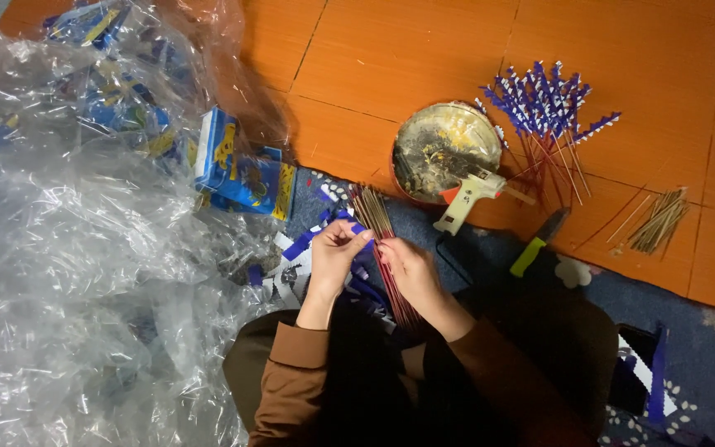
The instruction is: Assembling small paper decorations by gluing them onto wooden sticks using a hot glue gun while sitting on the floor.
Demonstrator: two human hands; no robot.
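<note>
My left hand [334, 250] pinches a blue paper strip [361, 230] at its fingertips. My right hand [410, 269] grips a bundle of thin red-brown sticks [371, 210] that fans out away from me. The two hands nearly touch over my lap. More blue and white strips [301, 245] lie on the floor under the left hand.
A pale glue gun [467, 199] rests against a round metal tin [443, 149]. Sticks with blue paper flags [544, 106] lie beside it, bare sticks [660, 220] farther right. A green-handled knife [537, 243] lies near. Clear plastic bags [68, 248] with blue packets [242, 170] fill the left.
</note>
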